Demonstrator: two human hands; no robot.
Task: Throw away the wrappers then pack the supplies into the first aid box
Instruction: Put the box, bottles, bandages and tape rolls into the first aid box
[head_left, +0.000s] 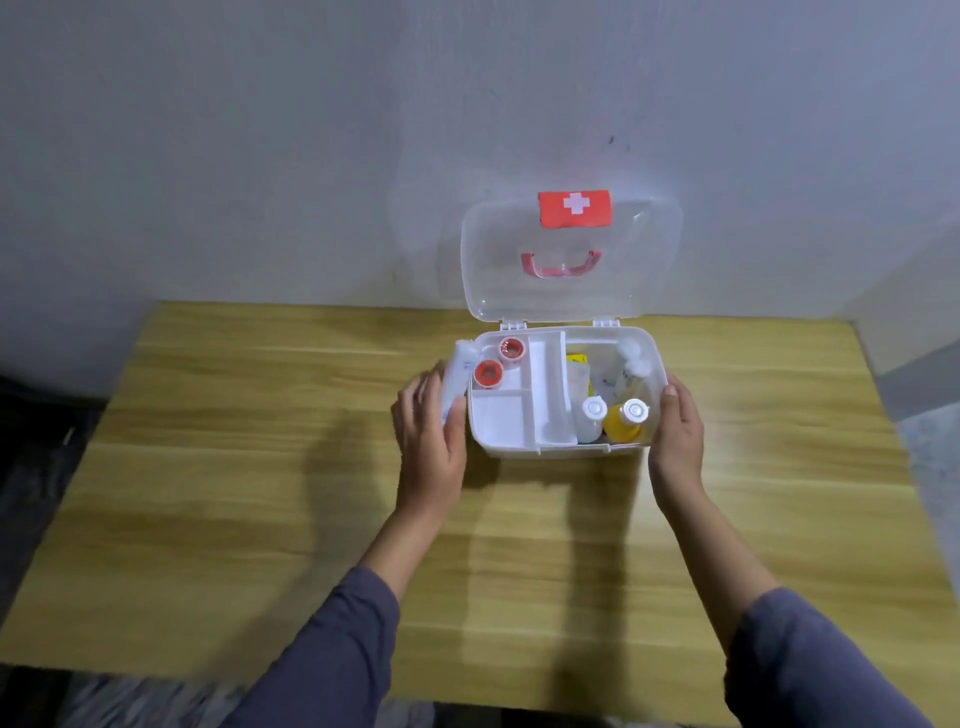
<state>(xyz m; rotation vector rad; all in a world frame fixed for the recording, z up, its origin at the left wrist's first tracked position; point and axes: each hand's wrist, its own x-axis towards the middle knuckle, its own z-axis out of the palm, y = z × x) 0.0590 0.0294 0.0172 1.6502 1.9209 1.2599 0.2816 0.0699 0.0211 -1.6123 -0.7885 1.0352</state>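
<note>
The white first aid box (558, 451) stands open on the wooden table (260, 467), its clear lid (639, 270) upright with a red cross label (574, 208). A white divided tray (498, 423) inside holds two red tape rolls (488, 373). To the right of the tray stand a small white bottle (593, 415) and a yellow bottle (626, 423), with clear packets behind. My left hand (428, 431) holds a white tube (457, 376) against the box's left side. My right hand (678, 421) rests flat against the box's right wall.
A grey wall (311, 156) rises directly behind the table and the box. The table's front edge (311, 680) runs near my sleeves, with dark floor to the left.
</note>
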